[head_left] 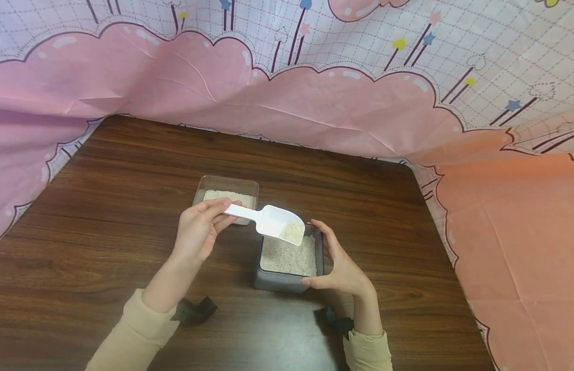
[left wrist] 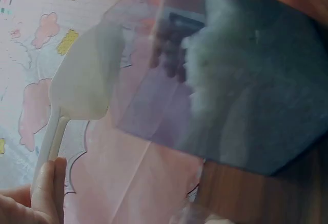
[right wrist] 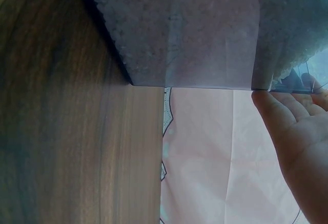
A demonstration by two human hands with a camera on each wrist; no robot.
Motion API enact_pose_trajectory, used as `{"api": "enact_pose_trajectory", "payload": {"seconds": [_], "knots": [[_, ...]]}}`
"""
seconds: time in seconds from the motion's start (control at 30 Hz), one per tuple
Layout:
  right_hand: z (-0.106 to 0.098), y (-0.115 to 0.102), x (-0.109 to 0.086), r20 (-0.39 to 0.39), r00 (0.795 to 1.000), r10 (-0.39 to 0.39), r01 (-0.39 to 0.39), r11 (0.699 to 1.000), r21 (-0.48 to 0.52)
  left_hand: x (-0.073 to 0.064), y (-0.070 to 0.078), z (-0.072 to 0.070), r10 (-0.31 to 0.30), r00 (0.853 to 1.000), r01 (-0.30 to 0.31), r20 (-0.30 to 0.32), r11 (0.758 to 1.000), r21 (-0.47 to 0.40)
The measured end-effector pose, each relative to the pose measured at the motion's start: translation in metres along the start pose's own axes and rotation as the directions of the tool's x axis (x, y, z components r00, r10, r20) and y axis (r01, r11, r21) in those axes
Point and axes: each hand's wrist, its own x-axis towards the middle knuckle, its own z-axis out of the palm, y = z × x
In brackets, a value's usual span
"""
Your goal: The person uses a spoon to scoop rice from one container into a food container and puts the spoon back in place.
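My left hand [head_left: 196, 229] pinches the handle of a white scoop [head_left: 268, 220], and a little rice [head_left: 292, 232] lies near its front lip. The scoop is over the back part of a grey see-through container [head_left: 280, 282], which holds a broad layer of rice [head_left: 289, 257]. Around the container's right side, my right hand [head_left: 344, 268] grips it, thumb at the front and fingers toward the back corner. In the left wrist view the scoop [left wrist: 84, 78] is seen from beneath, beside the container [left wrist: 246, 106]. The right wrist view shows the hand [right wrist: 302, 137] against the container wall [right wrist: 205, 39].
Behind the left hand, a clear container [head_left: 226, 183] with rice stands on the dark wooden table [head_left: 129, 206]. A dark strap [head_left: 196, 310] hangs by the left wrist, another [head_left: 338, 322] by the right. Patterned pink cloth [head_left: 291, 108] rises behind the table.
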Motion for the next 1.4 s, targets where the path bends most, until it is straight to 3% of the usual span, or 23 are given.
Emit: {"api": "enact_pose_trajectory", "payload": {"seconds": [0.17,0.4,0.53,0.67,0.77,0.93,1.17,1.4], "knots": [[0.000,0.000,0.000,-0.005,1.000,-0.001,0.001,1.000,-0.010,0.003,0.015,-0.004,0.035,0.999,-0.038,-0.029,0.994,-0.098],[0.000,0.001,0.000,-0.002,1.000,-0.012,0.012,1.000,-0.009,0.008,0.031,-0.013,0.106,0.989,-0.126,-0.100,0.968,-0.218],[0.000,0.001,0.000,0.000,1.000,-0.010,0.010,1.000,-0.008,0.012,0.036,-0.020,0.159,0.975,-0.194,-0.152,0.949,-0.247],[0.000,0.001,-0.001,0.000,1.000,-0.012,0.012,1.000,-0.006,0.019,0.040,-0.028,0.209,0.950,-0.267,-0.231,0.930,-0.254],[0.000,0.002,-0.001,0.001,1.000,-0.013,0.013,1.000,-0.003,0.026,0.040,-0.036,0.227,0.929,-0.298,-0.291,0.927,-0.229],[0.000,0.002,0.000,0.003,1.000,-0.016,0.016,1.000,-0.001,0.039,0.035,-0.049,0.213,0.908,-0.281,-0.361,0.948,-0.147],[-0.001,0.002,-0.001,-0.001,1.000,-0.004,0.004,1.000,-0.009,0.057,0.023,-0.062,0.224,0.895,-0.233,-0.385,0.972,0.026],[0.000,0.002,-0.001,0.000,1.000,0.001,-0.001,1.000,-0.013,0.068,0.013,-0.067,0.277,0.881,-0.204,-0.384,0.954,0.220]]}}
